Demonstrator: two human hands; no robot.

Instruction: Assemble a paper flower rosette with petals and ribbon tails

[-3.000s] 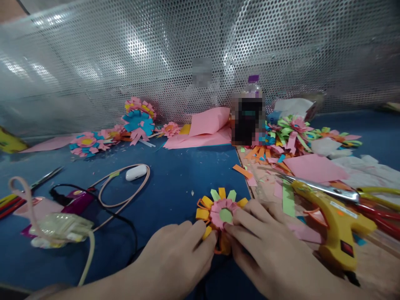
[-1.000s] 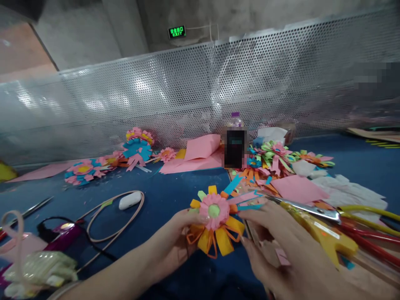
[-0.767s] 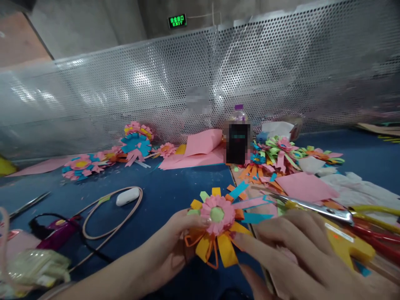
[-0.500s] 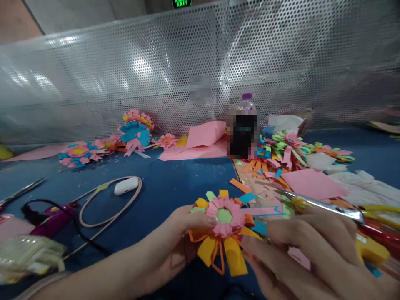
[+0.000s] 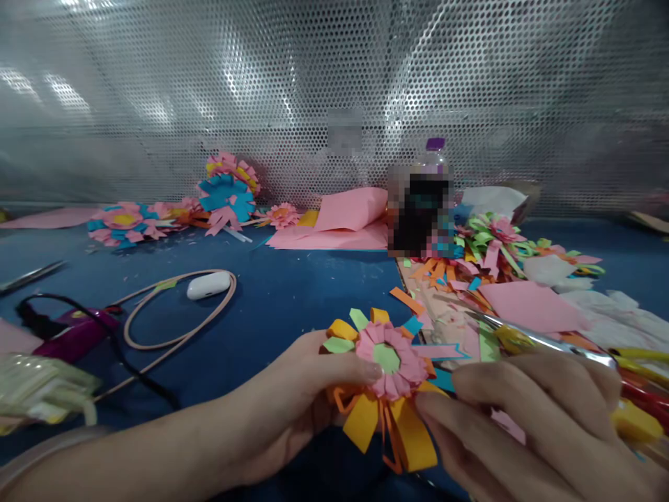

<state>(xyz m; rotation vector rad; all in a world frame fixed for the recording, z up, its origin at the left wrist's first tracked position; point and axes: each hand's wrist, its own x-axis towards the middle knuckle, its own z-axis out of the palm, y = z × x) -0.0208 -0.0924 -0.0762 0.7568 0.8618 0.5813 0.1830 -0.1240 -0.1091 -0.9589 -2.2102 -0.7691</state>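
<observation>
The left hand (image 5: 293,411) pinches the paper flower (image 5: 384,380) by its pink centre while the right hand (image 5: 527,425), fingers loosely curled, fingers its near-right yellow loops, apparently arranging them.

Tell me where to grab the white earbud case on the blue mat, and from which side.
Grip the white earbud case across its short width, near the middle, coming straight down from above. It lies flat and oblong, long axis running left-right, rounded ends likely slippery. The pink cable loops around it, so a side approach would probably snag.
</observation>
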